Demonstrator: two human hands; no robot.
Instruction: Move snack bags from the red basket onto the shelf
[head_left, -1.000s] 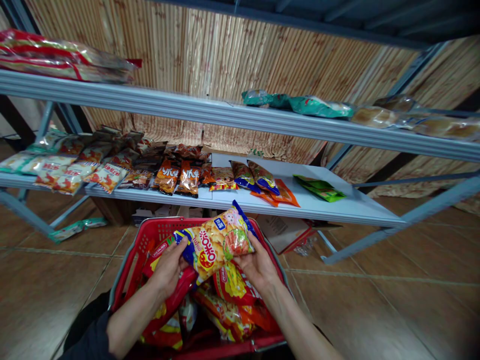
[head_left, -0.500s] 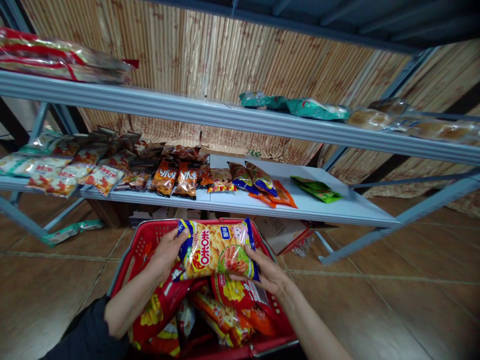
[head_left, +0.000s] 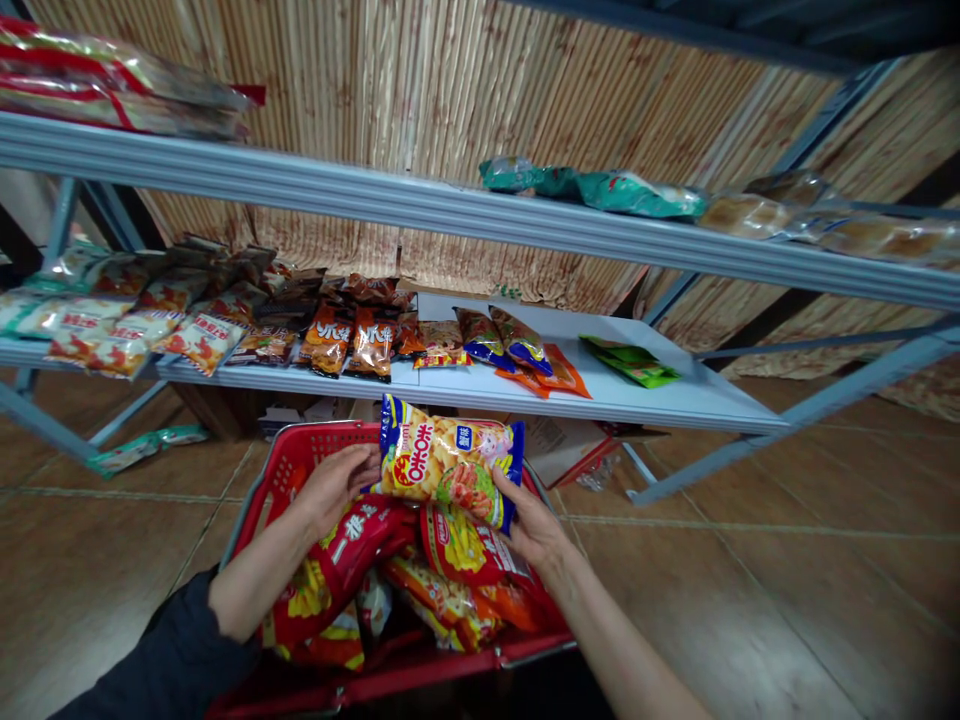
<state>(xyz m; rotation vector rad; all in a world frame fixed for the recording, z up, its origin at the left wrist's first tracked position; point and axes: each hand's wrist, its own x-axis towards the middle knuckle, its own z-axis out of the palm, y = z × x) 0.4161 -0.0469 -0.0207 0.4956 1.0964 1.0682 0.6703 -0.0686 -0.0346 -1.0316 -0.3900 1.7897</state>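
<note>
A yellow and blue snack bag [head_left: 448,460] is held level above a red shopping basket [head_left: 279,472]. My right hand [head_left: 529,520] grips the bag's lower right corner. At the bag's left edge, my left hand [head_left: 336,487] rests with curled fingers that touch it. Beneath the bag, the basket holds several red, yellow and orange snack packs [head_left: 457,560]. The lower shelf [head_left: 675,400] sits just beyond the basket.
Rows of snack packs [head_left: 225,325] cover the left of the lower shelf, with blue and orange bags [head_left: 517,350] and green packs [head_left: 630,362] further right. The upper shelf [head_left: 420,205] carries green bags and bread. Cardboard boxes sit under the shelf. Brown tiled floor lies to the right.
The snack bag has turned from tilted to level and moved up and forward toward the shelf. Both hands moved with it, and the view shifted slightly downward.
</note>
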